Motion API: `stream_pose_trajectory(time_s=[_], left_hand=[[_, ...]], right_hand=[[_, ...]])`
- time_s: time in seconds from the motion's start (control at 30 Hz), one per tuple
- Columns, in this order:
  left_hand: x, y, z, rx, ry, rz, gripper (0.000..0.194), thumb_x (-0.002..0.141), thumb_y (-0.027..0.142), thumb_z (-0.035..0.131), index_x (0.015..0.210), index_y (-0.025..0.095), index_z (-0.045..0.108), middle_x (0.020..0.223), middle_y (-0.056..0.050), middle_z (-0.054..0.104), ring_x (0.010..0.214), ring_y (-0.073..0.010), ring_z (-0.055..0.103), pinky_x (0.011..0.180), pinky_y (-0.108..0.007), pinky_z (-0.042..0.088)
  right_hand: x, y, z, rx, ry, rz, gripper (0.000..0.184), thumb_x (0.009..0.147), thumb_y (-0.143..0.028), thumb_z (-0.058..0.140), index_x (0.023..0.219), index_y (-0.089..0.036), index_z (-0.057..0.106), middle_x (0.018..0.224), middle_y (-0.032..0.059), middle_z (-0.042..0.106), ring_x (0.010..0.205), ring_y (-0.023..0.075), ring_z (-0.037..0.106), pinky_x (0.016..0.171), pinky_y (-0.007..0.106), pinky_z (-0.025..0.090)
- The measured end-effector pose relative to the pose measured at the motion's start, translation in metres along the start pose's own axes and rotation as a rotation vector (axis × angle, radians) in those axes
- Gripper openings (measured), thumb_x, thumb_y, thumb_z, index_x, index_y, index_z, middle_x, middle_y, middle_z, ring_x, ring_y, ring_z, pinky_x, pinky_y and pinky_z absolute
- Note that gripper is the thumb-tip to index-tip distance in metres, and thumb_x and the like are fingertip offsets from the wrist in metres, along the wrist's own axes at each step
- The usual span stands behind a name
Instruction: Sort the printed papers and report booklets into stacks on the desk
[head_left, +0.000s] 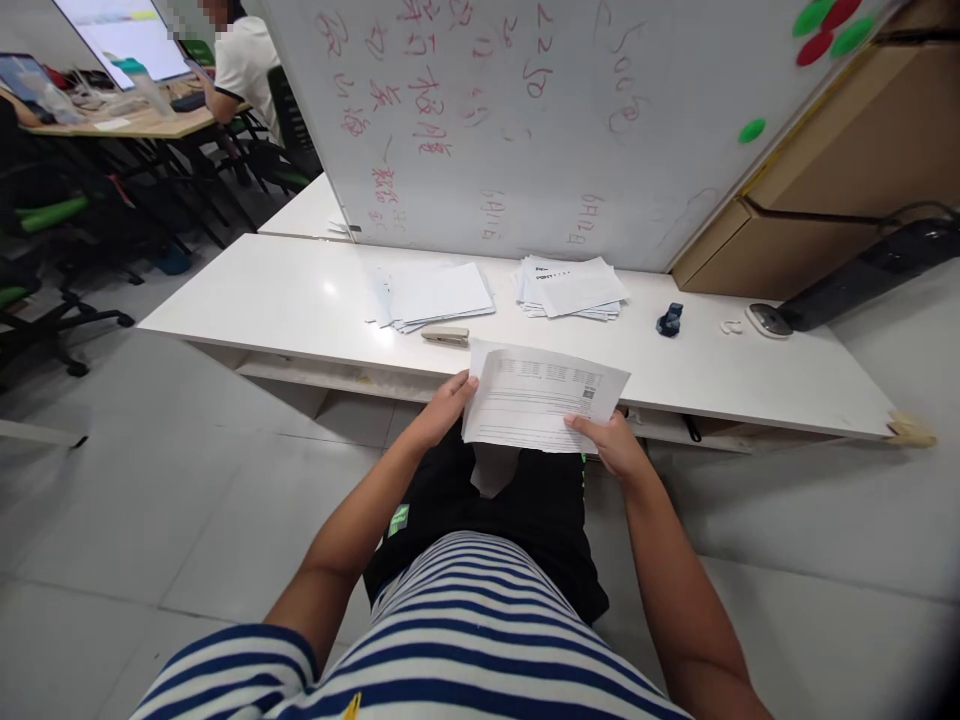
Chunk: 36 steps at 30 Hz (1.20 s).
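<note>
I hold a printed sheet of paper (540, 395) in front of me, over the near edge of the low white table (285, 300). My left hand (444, 405) grips the sheet's left edge, fingers closed on it. My right hand (611, 440) pinches the bottom right edge, thumb on top. A grey stapler (445, 336) lies on the table just beyond the sheet. Behind it sit two stacks of paper, one plain white (435, 295) and one printed (574, 287).
A whiteboard (540, 120) with red writing leans behind the table. A small dark object (670, 320), a mouse (766, 320) and a black bar (870, 270) lie at the right. Cardboard boxes (847, 180) stand at the right. A person sits at a desk (135, 120) at the far left.
</note>
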<state>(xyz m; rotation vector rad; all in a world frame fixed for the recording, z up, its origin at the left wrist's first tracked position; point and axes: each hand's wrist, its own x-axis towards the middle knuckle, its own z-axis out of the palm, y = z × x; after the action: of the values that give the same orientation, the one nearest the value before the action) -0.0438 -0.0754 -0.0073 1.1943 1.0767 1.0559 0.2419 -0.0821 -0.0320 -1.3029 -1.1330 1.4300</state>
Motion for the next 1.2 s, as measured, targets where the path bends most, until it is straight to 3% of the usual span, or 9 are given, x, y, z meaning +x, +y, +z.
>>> stream_pose_trajectory(time_s=[0.07, 0.17, 0.33, 0.47, 0.73, 0.9, 1.03, 1.2], left_hand=[[-0.013, 0.005, 0.012, -0.12, -0.081, 0.027, 0.059, 0.088, 0.064, 0.046, 0.126, 0.021, 0.059, 0.123, -0.01, 0.065, 0.114, -0.0267, 0.06, 0.096, -0.037, 0.047], [-0.022, 0.015, 0.021, -0.194, -0.094, 0.05, 0.069, 0.086, 0.072, 0.037, 0.125, 0.02, 0.061, 0.116, -0.01, 0.068, 0.114, -0.0276, 0.06, 0.096, -0.038, 0.047], [-0.02, 0.022, 0.022, -0.142, -0.034, 0.071, 0.05, 0.084, 0.056, 0.059, 0.119, 0.022, 0.064, 0.113, -0.007, 0.069, 0.106, -0.0259, 0.063, 0.091, -0.037, 0.05], [-0.018, 0.019, 0.022, -0.105, 0.063, 0.074, 0.045, 0.085, 0.054, 0.059, 0.115, 0.021, 0.067, 0.109, -0.007, 0.071, 0.099, -0.0242, 0.065, 0.085, -0.035, 0.052], [-0.016, 0.019, 0.018, -0.038, 0.053, 0.079, 0.044, 0.084, 0.054, 0.059, 0.112, 0.021, 0.068, 0.108, -0.006, 0.071, 0.1, -0.0247, 0.065, 0.087, -0.037, 0.051], [0.016, 0.033, 0.004, 0.004, 0.062, 0.148, 0.038, 0.072, 0.049, 0.074, 0.094, 0.017, 0.075, 0.097, -0.006, 0.074, 0.099, -0.0277, 0.066, 0.089, -0.041, 0.051], [0.057, 0.045, -0.002, 0.05, 0.079, 0.222, 0.041, 0.068, 0.047, 0.077, 0.095, 0.015, 0.074, 0.102, -0.008, 0.073, 0.102, -0.0296, 0.065, 0.088, -0.041, 0.051], [0.089, 0.027, 0.002, 0.111, 0.093, 0.193, 0.043, 0.068, 0.045, 0.077, 0.099, 0.016, 0.073, 0.105, -0.007, 0.072, 0.102, -0.0293, 0.064, 0.09, -0.041, 0.051]], right_hand=[[-0.007, -0.002, -0.004, 0.0, 0.006, 0.001, 0.051, 0.063, -0.038, 0.083, 0.109, -0.021, 0.069, 0.113, 0.0083, 0.071, 0.11, 0.0309, 0.064, 0.1, 0.05, 0.048], [-0.015, -0.005, -0.006, -0.012, 0.038, -0.01, 0.052, 0.064, -0.037, 0.083, 0.111, -0.022, 0.068, 0.114, 0.0082, 0.071, 0.112, 0.0314, 0.063, 0.1, 0.051, 0.048], [-0.019, -0.006, -0.005, -0.006, 0.058, -0.047, 0.052, 0.064, -0.036, 0.083, 0.111, -0.022, 0.068, 0.115, 0.0075, 0.07, 0.114, 0.0316, 0.061, 0.101, 0.05, 0.047], [-0.019, -0.007, -0.002, 0.007, 0.049, -0.049, 0.054, 0.064, -0.035, 0.083, 0.114, -0.022, 0.066, 0.116, 0.0076, 0.07, 0.115, 0.0315, 0.061, 0.101, 0.05, 0.047], [-0.015, -0.004, -0.001, -0.014, 0.053, -0.053, 0.057, 0.063, -0.039, 0.083, 0.115, -0.023, 0.066, 0.115, 0.0081, 0.07, 0.115, 0.033, 0.06, 0.101, 0.053, 0.046], [0.001, -0.027, 0.008, -0.123, 0.138, -0.189, 0.053, 0.066, -0.04, 0.08, 0.113, -0.021, 0.067, 0.115, 0.007, 0.069, 0.118, 0.0308, 0.058, 0.106, 0.048, 0.042], [0.029, -0.053, 0.029, -0.098, 0.178, -0.294, 0.047, 0.07, -0.04, 0.075, 0.111, -0.019, 0.067, 0.113, 0.0069, 0.069, 0.118, 0.028, 0.058, 0.102, 0.041, 0.045], [0.07, -0.043, 0.047, -0.179, 0.223, -0.264, 0.043, 0.072, -0.042, 0.07, 0.107, -0.017, 0.067, 0.112, 0.0084, 0.07, 0.111, 0.0273, 0.061, 0.099, 0.04, 0.046]])
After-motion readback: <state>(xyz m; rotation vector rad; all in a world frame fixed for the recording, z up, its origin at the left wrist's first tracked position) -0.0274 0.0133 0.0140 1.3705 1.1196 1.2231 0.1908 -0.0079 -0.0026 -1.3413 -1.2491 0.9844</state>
